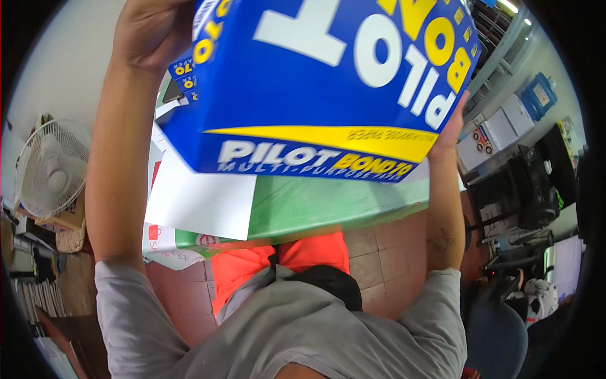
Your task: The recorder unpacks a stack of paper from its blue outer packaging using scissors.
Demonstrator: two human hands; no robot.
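A large blue, yellow and white Pilot paper package (303, 90) is raised close in front of me, above the table. My left hand (154, 35) grips its left side, the fingers partly cut off by the picture's top edge. On the far right side my right hand (452, 128) holds the package, most of its fingers hidden behind it. Whether the wrapper is full cannot be told. White paper sheets (203, 199) lie beneath, on the green printed table cover (331, 203). Behind the package's left side shows a stack of similar blue packages (184, 76), with a small dark object (172, 92) beside it.
A white fan (54, 173) stands at the left, over a cardboard box (71, 215). At the right are white boxes (497, 128), a blue water jug (539, 97) and a dark blue chair (497, 336). Tiled floor (378, 256) shows below the table edge.
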